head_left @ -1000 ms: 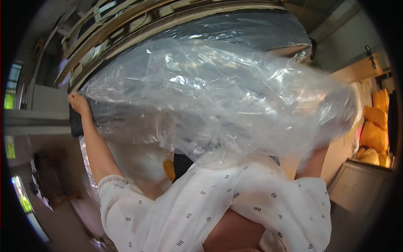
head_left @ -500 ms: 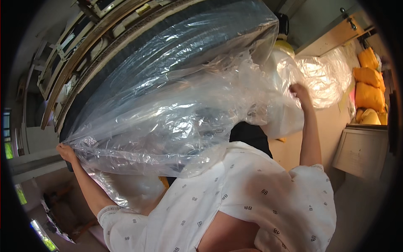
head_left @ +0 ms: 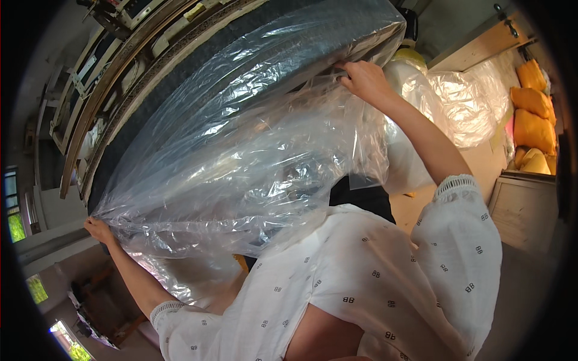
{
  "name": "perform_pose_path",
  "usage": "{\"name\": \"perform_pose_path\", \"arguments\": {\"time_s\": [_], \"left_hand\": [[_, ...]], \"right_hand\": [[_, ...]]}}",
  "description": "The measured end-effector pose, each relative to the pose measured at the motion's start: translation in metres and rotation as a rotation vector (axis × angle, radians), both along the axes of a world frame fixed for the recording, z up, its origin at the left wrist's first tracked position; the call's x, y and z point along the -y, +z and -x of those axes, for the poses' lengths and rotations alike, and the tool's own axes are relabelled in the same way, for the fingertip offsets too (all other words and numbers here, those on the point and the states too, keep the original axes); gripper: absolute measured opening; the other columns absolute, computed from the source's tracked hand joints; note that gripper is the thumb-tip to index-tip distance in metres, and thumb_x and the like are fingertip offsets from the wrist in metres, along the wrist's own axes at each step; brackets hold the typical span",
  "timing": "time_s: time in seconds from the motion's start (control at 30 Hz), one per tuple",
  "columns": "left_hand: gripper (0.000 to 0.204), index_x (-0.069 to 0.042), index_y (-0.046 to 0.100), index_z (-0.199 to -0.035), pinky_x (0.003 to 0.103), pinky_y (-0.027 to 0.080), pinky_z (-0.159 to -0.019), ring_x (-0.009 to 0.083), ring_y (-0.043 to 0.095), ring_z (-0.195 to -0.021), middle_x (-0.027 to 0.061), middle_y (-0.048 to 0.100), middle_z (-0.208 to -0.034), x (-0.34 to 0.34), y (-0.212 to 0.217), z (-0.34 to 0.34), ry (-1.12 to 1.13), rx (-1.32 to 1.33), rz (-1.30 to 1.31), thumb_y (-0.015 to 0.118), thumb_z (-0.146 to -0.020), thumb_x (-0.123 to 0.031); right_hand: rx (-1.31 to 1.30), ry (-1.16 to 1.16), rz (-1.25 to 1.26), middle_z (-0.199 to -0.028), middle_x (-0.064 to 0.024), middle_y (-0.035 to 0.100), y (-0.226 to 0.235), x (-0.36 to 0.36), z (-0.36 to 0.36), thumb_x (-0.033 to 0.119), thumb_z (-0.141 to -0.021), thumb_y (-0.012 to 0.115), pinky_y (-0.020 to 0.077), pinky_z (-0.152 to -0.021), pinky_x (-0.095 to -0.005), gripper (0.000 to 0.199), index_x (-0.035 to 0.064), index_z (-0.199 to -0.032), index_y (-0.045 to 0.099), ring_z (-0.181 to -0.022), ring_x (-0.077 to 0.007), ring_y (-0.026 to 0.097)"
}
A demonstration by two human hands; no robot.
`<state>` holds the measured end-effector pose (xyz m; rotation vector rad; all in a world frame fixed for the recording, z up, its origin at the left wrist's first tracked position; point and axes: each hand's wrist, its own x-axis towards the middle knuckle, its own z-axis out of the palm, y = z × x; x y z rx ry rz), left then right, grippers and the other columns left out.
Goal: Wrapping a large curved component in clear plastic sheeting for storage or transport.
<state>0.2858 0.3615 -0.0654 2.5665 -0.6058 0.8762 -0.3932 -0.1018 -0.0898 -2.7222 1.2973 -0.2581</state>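
Dark tabletop (head_left: 150, 108), plastic sheet (head_left: 247, 162), left hand (head_left: 101, 230) gripping, right hand (head_left: 365, 81) touching

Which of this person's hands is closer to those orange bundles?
Right. The right hand, at the clear plastic sheet, is left of the orange bundles, apart from them; the left hand grips the sheet's gathered end, much farther left.

The plastic sheet (head_left: 241, 159) between left hand (head_left: 101, 230) and right hand (head_left: 368, 82) is colourless. The person's blouse (head_left: 346, 274) is white with small black motifs; bundles (head_left: 534, 129) right of both hands are orange.
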Motion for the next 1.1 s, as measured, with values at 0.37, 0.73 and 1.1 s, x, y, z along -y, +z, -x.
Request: {"name": "perform_pose_path", "arguments": {"time_s": [0.37, 0.73, 1.1], "left_hand": [[0.037, 0.007, 0.059, -0.096, 0.041, 0.042, -0.083, 0.0374, 0.055, -0.092, 0.0234, 0.059, -0.098, -0.045, -0.011, -0.046, 0.145, -0.006, 0.279, 0.045, -0.085, -0.026], [0.036, 0.006, 0.054, -0.107, 0.032, 0.045, -0.08, 0.0232, 0.056, -0.089, 0.0149, 0.058, -0.103, -0.082, 0.022, -0.022, 0.005, -0.225, 0.762, 0.049, -0.087, -0.023], [0.034, -0.007, 0.054, -0.116, 0.025, 0.045, -0.077, 0.0141, 0.054, -0.093, 0.004, 0.057, -0.105, -0.218, 0.071, 0.071, -0.217, -0.626, 0.641, 0.054, -0.09, -0.03]], "right_hand": [[0.643, 0.134, 0.214, -0.083, -0.007, 0.056, 0.017, 0.004, 0.023, 0.022, -0.082, 0.054, 0.0434, -0.067, -0.0301, 0.019, 0.0032, -0.083, 0.057, -0.072, -0.0243, 0.055], [0.48, -0.017, 0.162, -0.067, -0.0058, 0.06, 0.069, 0.073, -0.055, 0.025, -0.083, 0.054, 0.0431, -0.059, -0.0368, 0.016, 0.0102, -0.081, 0.059, -0.065, -0.0268, 0.057], [0.507, 0.124, -0.078, -0.073, -0.0064, 0.058, 0.06, 0.1, -0.056, 0.024, -0.077, 0.062, 0.0446, -0.064, -0.0332, 0.019, 0.0093, -0.088, 0.061, -0.072, -0.0214, 0.057]]}}
